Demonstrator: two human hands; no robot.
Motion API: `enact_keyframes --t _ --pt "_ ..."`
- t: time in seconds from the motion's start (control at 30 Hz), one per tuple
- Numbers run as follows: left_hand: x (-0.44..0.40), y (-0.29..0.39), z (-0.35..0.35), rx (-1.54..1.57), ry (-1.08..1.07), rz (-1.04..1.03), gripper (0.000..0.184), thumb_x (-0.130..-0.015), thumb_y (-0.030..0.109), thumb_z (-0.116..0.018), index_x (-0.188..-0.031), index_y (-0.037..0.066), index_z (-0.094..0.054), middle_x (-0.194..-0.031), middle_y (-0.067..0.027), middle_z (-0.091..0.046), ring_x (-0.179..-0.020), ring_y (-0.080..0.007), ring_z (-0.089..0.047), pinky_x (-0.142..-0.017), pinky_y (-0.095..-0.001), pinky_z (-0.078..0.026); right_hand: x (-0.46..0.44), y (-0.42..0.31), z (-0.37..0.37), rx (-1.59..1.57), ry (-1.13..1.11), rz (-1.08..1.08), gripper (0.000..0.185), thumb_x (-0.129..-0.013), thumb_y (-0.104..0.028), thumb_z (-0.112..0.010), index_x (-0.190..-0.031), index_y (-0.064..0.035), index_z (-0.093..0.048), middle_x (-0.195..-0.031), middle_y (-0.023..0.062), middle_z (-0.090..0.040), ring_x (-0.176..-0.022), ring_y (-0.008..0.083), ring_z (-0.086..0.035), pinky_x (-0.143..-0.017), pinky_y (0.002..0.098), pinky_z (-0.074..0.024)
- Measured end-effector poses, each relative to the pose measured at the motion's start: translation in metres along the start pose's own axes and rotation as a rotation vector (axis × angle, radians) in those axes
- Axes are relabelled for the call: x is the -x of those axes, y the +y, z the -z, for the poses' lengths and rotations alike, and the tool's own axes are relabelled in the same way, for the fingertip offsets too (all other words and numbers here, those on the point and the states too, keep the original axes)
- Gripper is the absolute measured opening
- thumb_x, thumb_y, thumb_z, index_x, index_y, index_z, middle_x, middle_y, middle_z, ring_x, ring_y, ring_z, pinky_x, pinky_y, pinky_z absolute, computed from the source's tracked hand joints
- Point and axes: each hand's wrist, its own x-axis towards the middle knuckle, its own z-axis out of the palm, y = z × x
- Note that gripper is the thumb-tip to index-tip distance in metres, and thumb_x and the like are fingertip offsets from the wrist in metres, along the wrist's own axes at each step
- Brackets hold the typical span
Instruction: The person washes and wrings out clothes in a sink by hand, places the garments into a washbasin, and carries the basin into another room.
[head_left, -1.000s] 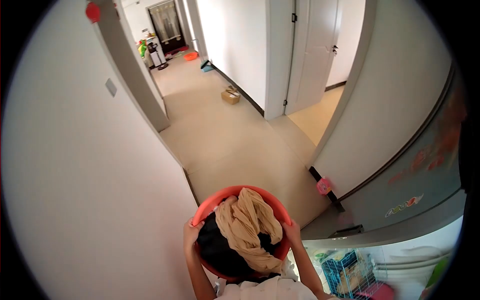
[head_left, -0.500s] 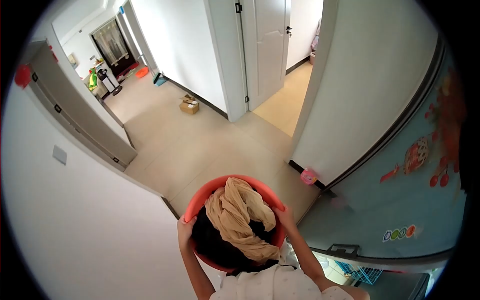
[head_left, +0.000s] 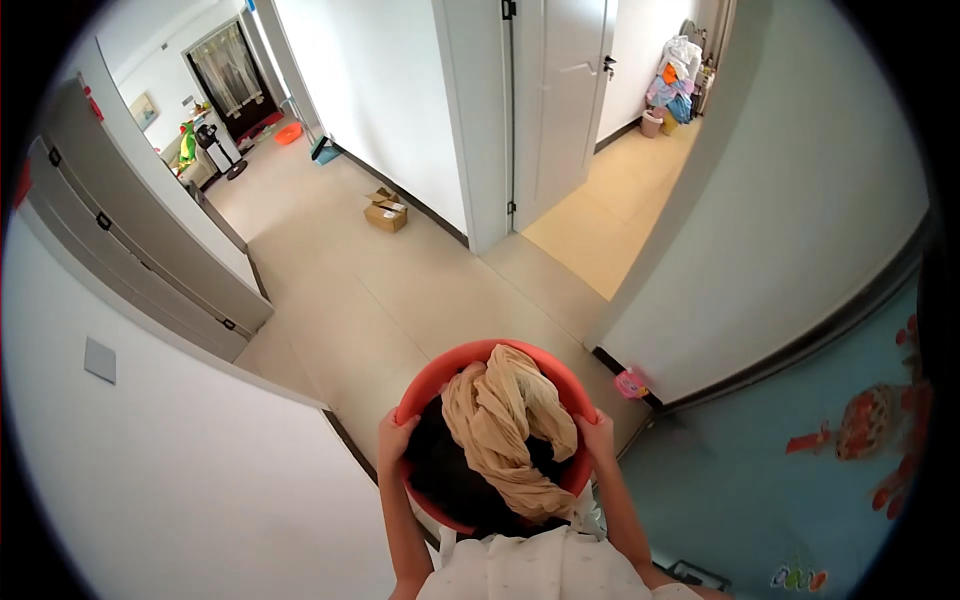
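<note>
A red plastic basin (head_left: 440, 375) is carried in front of my body at waist height. My left hand (head_left: 396, 437) grips its left rim, and my right hand (head_left: 597, 438) is closed around the rim on the opposite side. Heaped inside lies a twisted tan cloth (head_left: 500, 425) on top of dark fabric (head_left: 445, 470). The near part of the basin is partly hidden by the clothes and my white patterned top (head_left: 530, 565).
An open cardboard box (head_left: 385, 212) sits on the hallway floor. Ahead to the right, an open white door (head_left: 560, 100) leads to a room with piled laundry (head_left: 677, 75). A pink object (head_left: 631, 382) lies by the right wall, near a blue-green decorated door (head_left: 760, 480).
My view has moved forward, so the box and doorway look nearer and the laundry pile shows through the doorway. The blue-green door has slid toward the lower right. Both hands keep hold of the basin.
</note>
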Motion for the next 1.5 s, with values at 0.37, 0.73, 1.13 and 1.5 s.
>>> enact_keyframes --t 0.37,0.73,1.13,1.5 --pt "-0.165 0.022 0.027 -0.003 0.072 0.014 0.026 -0.068 0.012 -0.061 -0.090 -0.001 -0.057 -0.078 -0.0090 -0.061 -0.070 -0.0148 -0.056 -0.066 -0.0272 -0.043 -0.134 -0.054 -0.121 0.064 -0.087 -0.011 0.020 -0.073 -0.006 -0.055 -0.091 0.0024 -0.056 -0.080 0.0056 -0.059 -0.068 0.0109 -0.055 -0.061 0.0243 -0.0442" --pt "-0.267 0.018 0.105 -0.110 0.265 0.048 0.027 -0.068 0.015 -0.061 -0.090 0.000 -0.057 -0.079 -0.0107 -0.060 -0.072 -0.0178 -0.057 -0.067 -0.0279 -0.043 -0.228 -0.075 -0.268 0.052 -0.218 -0.025 0.019 -0.071 -0.007 -0.056 -0.086 0.0043 -0.058 -0.074 0.0079 -0.060 -0.064 0.0118 -0.054 -0.059 0.0253 -0.0440" --pt "-0.473 0.036 0.145 -0.009 0.355 0.069 0.026 -0.068 0.014 -0.062 -0.090 -0.001 -0.057 -0.078 -0.0090 -0.061 -0.072 -0.0157 -0.056 -0.066 -0.0276 -0.043 -0.408 -0.134 -0.428 0.194 -0.389 0.023 0.021 -0.073 -0.010 -0.056 -0.089 0.0032 -0.056 -0.079 0.0079 -0.060 -0.068 0.0116 -0.055 -0.061 0.0259 -0.0443" --pt "-0.639 0.071 0.188 0.037 0.409 0.163 0.030 -0.071 0.017 -0.061 -0.094 -0.002 -0.054 -0.082 -0.0102 -0.059 -0.073 -0.0162 -0.055 -0.067 -0.0282 -0.043 -0.560 -0.195 -0.593 0.231 -0.513 -0.031 0.022 -0.071 -0.012 -0.060 -0.088 0.0017 -0.058 -0.076 0.0066 -0.060 -0.067 0.0105 -0.054 -0.061 0.0253 -0.0437"
